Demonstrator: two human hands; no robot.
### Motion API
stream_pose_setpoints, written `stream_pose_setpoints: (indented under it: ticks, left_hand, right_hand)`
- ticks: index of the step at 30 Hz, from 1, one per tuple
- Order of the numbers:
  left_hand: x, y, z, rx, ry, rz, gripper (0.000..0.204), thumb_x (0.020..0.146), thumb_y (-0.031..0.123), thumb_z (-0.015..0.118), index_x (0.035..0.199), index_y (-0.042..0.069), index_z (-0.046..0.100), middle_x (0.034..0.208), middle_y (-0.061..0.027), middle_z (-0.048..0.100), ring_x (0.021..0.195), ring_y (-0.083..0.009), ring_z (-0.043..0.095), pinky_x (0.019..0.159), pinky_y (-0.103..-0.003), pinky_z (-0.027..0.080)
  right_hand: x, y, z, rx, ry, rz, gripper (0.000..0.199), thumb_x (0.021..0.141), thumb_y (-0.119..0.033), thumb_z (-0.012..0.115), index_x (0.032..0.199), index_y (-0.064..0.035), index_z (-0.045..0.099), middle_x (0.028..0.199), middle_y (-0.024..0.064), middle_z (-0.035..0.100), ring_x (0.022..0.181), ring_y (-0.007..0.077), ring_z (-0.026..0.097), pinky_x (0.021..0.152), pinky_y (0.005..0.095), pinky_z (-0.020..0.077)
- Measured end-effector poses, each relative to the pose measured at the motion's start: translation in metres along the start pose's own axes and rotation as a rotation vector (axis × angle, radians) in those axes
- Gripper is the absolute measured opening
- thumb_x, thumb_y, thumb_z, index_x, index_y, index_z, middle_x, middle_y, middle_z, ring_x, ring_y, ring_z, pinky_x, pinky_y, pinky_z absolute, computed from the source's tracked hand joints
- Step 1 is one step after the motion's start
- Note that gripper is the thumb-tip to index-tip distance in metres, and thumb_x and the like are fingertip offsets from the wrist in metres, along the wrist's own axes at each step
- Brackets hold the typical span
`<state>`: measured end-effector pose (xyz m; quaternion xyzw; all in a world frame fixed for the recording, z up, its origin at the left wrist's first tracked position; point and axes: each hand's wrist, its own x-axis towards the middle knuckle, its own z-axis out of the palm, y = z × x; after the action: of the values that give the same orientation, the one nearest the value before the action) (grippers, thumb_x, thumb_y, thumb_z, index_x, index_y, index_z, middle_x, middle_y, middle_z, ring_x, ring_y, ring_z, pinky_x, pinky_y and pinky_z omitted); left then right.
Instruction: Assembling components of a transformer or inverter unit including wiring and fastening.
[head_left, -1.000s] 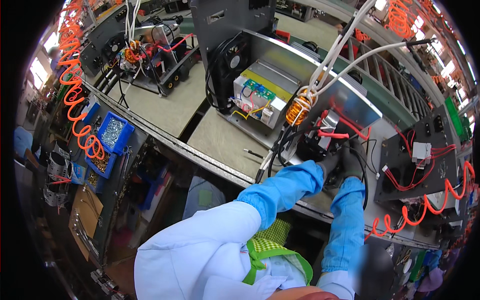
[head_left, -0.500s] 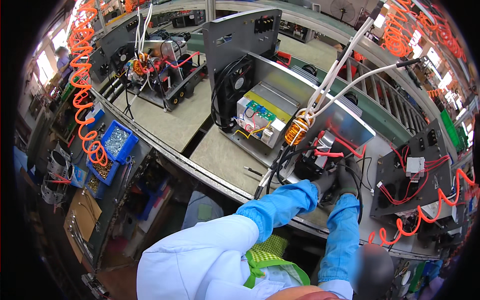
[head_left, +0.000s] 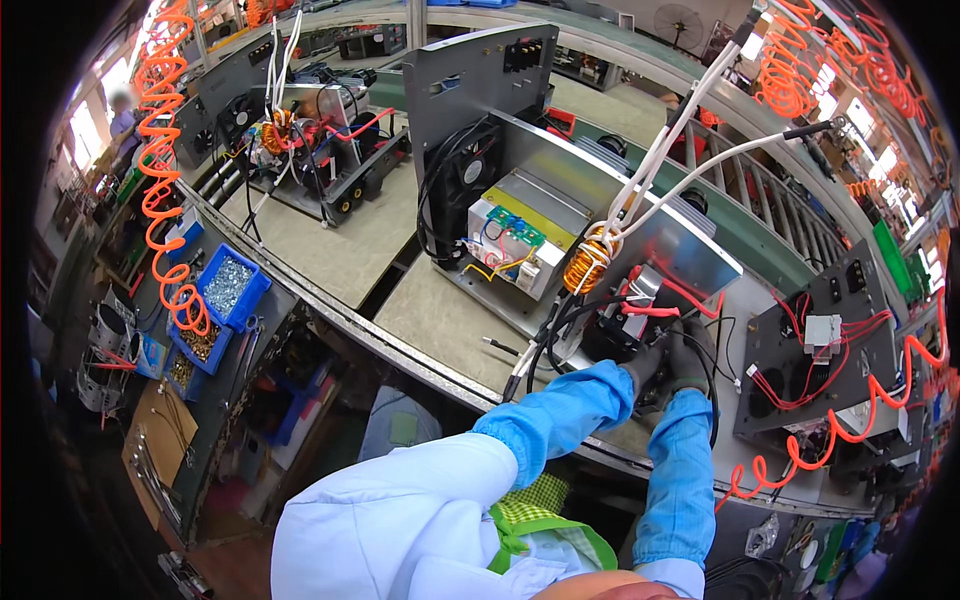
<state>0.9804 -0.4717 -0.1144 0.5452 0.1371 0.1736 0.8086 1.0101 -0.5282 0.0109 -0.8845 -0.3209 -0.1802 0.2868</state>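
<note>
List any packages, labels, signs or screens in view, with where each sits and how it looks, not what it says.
Blue bin of silvery screws: left shelf below the bench, open, rectangular.
Blue bin of brass-coloured parts: just below it, smaller.
White label: on the black panel at right, small, squarish.
Clear plastic bag: lower right, crumpled.
No signs or screens show.

Both gloved hands meet at the near end of an open electronics chassis (head_left: 560,240) on the workbench (head_left: 440,320). The left hand (head_left: 645,365) and right hand (head_left: 690,355) touch a bundle of red and black wires (head_left: 650,310) beside a copper toroid coil (head_left: 588,262). A cooling fan (head_left: 470,175) sits at the far end. Blue parts bins (head_left: 225,290) stand to the left.
</note>
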Motion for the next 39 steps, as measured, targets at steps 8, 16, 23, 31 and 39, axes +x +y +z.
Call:
stream_pose_setpoints:
  ticks: [8, 16, 23, 31, 39]
  left_hand:
    - [0.001, -0.004, -0.001, 0.156, 0.041, 0.067, 0.031, 0.091, 0.027, 0.049, 0.114, 0.008, 0.058, 0.102, -0.0162, 0.061, 0.095, -0.0236, 0.058, 0.08, -0.038, 0.047]
    - [0.014, -0.009, 0.005, 0.042, 0.078, -0.049, 0.036, 0.092, 0.032, 0.047, 0.116, 0.006, 0.056, 0.107, -0.0153, 0.061, 0.096, -0.0271, 0.058, 0.082, -0.037, 0.047]
    - [0.024, -0.036, -0.004, 0.308, 0.103, 0.128, 0.032, 0.092, 0.027, 0.045, 0.117, 0.009, 0.055, 0.107, -0.0189, 0.061, 0.098, -0.033, 0.059, 0.081, -0.041, 0.047]
    - [0.022, -0.02, -0.008, 0.468, -0.221, -0.059, 0.037, 0.091, 0.019, 0.04, 0.124, 0.003, 0.046, 0.124, -0.0215, 0.048, 0.111, -0.0376, 0.05, 0.093, -0.044, 0.042]
    - [0.042, -0.058, -0.003, 0.723, -0.053, 0.327, 0.035, 0.091, 0.019, 0.041, 0.122, 0.005, 0.048, 0.119, -0.0216, 0.051, 0.109, -0.0389, 0.05, 0.088, -0.044, 0.044]
  right_hand:
    - [0.0, -0.001, 0.001, 0.009, -0.03, 0.019, 0.029, 0.08, -0.037, 0.061, 0.084, -0.0081, 0.061, 0.081, 0.0152, 0.063, 0.079, 0.0345, 0.061, 0.068, 0.0437, 0.0471]
    - [-0.001, 0.008, 0.005, 0.025, -0.01, -0.037, 0.027, 0.081, -0.034, 0.06, 0.087, -0.0078, 0.062, 0.081, 0.016, 0.063, 0.079, 0.0344, 0.061, 0.068, 0.0443, 0.0467]
    - [0.004, -0.008, 0.004, 0.059, -0.08, -0.004, 0.028, 0.082, -0.034, 0.059, 0.088, -0.0075, 0.062, 0.083, 0.0174, 0.063, 0.079, 0.036, 0.06, 0.068, 0.0456, 0.0457]
    - [-0.001, 0.003, 0.006, 0.03, 0.006, -0.073, 0.028, 0.083, -0.03, 0.056, 0.085, -0.0028, 0.061, 0.078, 0.0175, 0.063, 0.075, 0.0359, 0.06, 0.065, 0.0438, 0.0453]
    - [0.001, 0.002, 0.002, 0.064, -0.027, -0.032, 0.028, 0.081, -0.036, 0.06, 0.092, -0.0104, 0.063, 0.086, 0.0166, 0.064, 0.083, 0.0354, 0.061, 0.071, 0.0442, 0.0471]
